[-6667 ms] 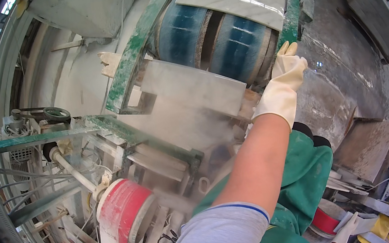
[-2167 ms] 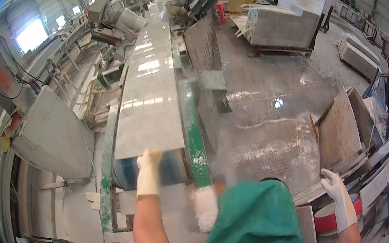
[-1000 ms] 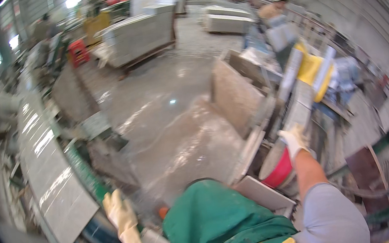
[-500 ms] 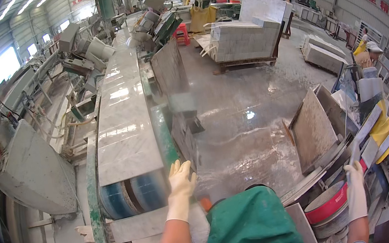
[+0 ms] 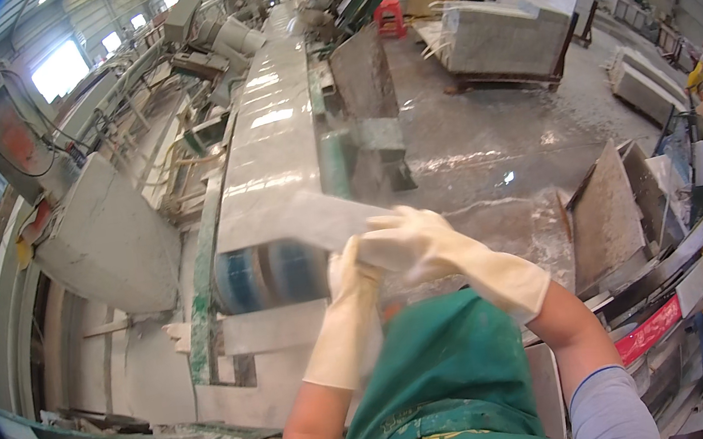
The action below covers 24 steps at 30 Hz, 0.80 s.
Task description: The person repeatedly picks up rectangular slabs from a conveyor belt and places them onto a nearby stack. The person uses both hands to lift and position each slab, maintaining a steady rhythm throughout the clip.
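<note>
Both cream rubber-gloved hands, left hand (image 5: 351,278) and right hand (image 5: 413,242), now clamp together on a pale grey stone strip (image 5: 328,215) above the conveyor's blue roller (image 5: 269,274), where moments ago they hung apart—lifting seems underway.

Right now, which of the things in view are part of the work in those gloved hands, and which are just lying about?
In the work:
- pale stone strip, gripped at its near end
- left hand and right hand, both gloved, closed on it
- conveyor line beside it

Lying about:
- stone block on the wet floor
- leaning slabs at the right
- red stool far off
</note>
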Each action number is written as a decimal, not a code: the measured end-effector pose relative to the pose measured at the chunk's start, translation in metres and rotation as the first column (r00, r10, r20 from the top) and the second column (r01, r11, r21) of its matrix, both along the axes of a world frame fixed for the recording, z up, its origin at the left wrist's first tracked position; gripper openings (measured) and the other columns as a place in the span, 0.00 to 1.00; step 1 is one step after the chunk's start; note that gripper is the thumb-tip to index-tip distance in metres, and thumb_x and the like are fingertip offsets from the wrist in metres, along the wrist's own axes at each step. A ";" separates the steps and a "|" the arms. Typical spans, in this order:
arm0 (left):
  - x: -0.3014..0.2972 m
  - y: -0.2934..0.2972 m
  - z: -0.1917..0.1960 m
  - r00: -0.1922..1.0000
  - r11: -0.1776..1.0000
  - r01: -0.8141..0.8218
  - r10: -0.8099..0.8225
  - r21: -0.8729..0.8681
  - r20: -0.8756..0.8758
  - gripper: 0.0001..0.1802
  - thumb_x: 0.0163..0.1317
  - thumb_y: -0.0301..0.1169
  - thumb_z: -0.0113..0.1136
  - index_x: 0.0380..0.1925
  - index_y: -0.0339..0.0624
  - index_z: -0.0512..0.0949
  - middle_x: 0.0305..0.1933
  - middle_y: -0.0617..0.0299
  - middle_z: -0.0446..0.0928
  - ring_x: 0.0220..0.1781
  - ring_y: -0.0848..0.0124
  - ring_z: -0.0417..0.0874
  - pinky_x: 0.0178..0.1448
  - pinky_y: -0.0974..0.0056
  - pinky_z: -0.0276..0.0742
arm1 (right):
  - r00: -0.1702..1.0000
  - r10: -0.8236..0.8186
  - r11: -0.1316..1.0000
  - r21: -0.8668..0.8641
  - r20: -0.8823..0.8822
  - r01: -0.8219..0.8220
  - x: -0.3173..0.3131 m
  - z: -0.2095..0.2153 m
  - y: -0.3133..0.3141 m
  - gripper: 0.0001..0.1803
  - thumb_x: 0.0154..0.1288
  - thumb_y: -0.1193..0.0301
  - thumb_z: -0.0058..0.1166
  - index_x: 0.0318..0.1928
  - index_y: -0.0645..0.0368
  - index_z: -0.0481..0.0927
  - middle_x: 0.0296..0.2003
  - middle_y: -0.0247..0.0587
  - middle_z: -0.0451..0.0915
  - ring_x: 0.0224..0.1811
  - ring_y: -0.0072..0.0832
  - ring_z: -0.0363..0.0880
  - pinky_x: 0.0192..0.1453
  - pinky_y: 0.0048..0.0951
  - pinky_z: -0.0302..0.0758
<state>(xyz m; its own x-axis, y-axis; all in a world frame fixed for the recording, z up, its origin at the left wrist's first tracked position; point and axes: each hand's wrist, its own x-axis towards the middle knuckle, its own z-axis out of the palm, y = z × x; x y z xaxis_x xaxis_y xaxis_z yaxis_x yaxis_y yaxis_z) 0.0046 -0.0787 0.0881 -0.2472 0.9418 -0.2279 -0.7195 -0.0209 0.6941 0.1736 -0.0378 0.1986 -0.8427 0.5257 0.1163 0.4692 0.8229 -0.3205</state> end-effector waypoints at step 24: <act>-0.158 0.019 -0.074 0.800 0.697 -0.566 0.593 -0.441 -0.089 0.05 0.70 0.28 0.55 0.43 0.44 0.72 0.39 0.63 0.77 0.30 0.67 0.78 0.27 0.64 0.80 | 0.270 -0.951 0.268 0.033 -0.153 0.963 0.415 -0.093 -0.138 0.23 0.59 0.72 0.56 0.56 0.66 0.77 0.57 0.53 0.77 0.64 0.45 0.72 0.70 0.38 0.65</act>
<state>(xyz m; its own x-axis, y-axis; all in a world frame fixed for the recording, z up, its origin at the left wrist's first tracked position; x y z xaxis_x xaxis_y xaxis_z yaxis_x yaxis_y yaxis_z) -0.1530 -0.0594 0.0144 -0.6850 0.4175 -0.5970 -0.7025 -0.1615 0.6931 0.5882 -0.1762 0.1053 0.2802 0.9237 0.2613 0.9158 -0.1757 -0.3611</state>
